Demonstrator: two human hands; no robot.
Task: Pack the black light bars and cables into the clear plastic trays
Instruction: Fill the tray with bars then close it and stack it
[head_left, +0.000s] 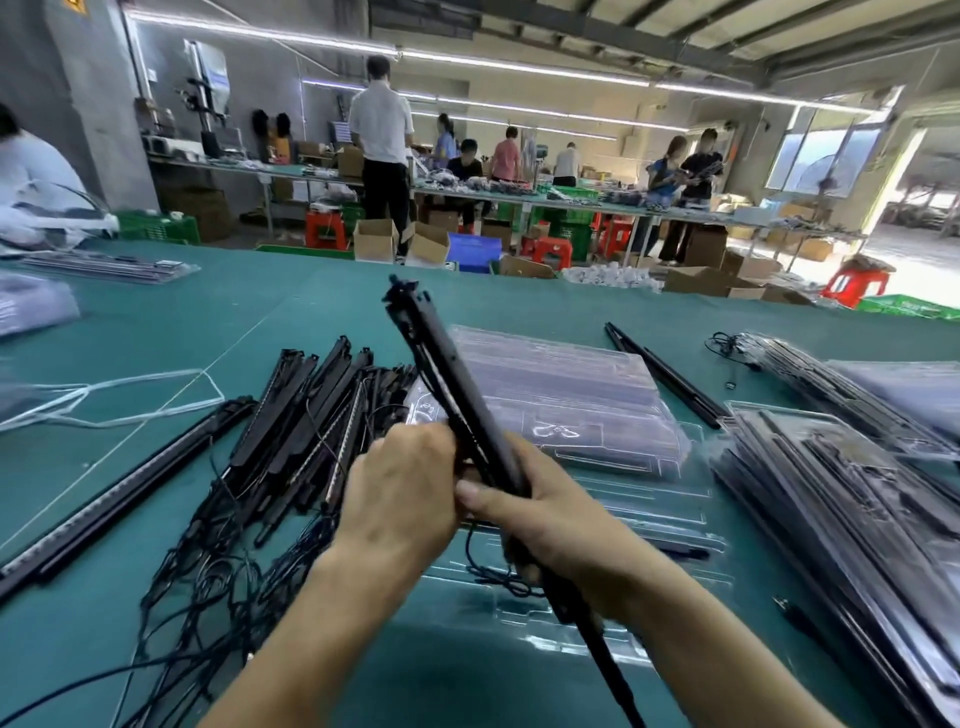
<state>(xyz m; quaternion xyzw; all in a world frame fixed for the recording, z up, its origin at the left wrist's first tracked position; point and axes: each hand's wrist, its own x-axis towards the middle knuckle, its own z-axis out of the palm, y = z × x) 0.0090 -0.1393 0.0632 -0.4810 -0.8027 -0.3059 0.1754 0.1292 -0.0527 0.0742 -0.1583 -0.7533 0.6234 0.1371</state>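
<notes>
In the head view, both hands meet over the middle of a green table (291, 312) and hold a bundle of black light bars (452, 374) that slants from the lower right up toward the far edge, its top end raised off the table. The right hand (550, 525) wraps round the lower part of the bundle, fingers curled about it and the thumb lying across the front. The left hand (402, 499) shows its back to the camera and its fingers curl onto the same bundle just above; the fingertips are hidden behind the bars. A thin black cable (488, 571) hangs in a loop under the hands. Below them lies an open clear plastic tray (691, 566), and just beyond it a stack of empty clear trays (561, 400). To the left, a loose pile of light bars (311, 415) fans out, with a tangle of cables (208, 582) spreading toward the near edge. 1 long light bar (119, 493) lies alone farther left, near a white strap (104, 395). On the right, filled trays (831, 519) lie overlapped, and 2 bars (665, 374) rest between them and the empty stack. Behind the table, several people (384, 135) stand or sit at a long workbench.
</notes>
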